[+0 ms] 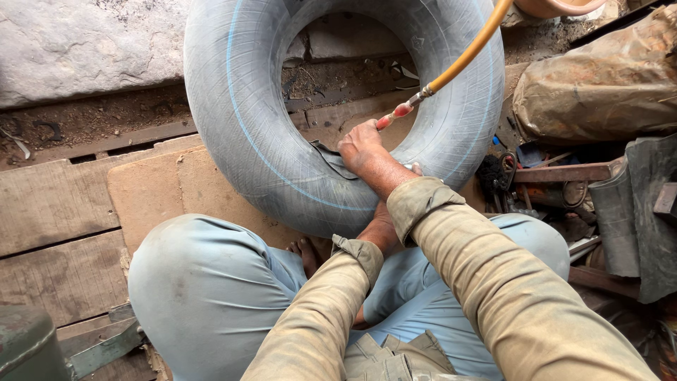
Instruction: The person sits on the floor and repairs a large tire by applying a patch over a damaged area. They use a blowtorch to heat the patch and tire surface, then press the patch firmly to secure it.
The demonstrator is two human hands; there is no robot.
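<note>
The right hand (361,144) pinches the red-tipped nozzle (396,113) of the orange air hose (469,51) against the grey inner tube (261,134) standing at twelve o'clock, apparently mid-inflation and needing steady pressure, while the left hand (381,229) lies mostly hidden, its grip unclear.
</note>
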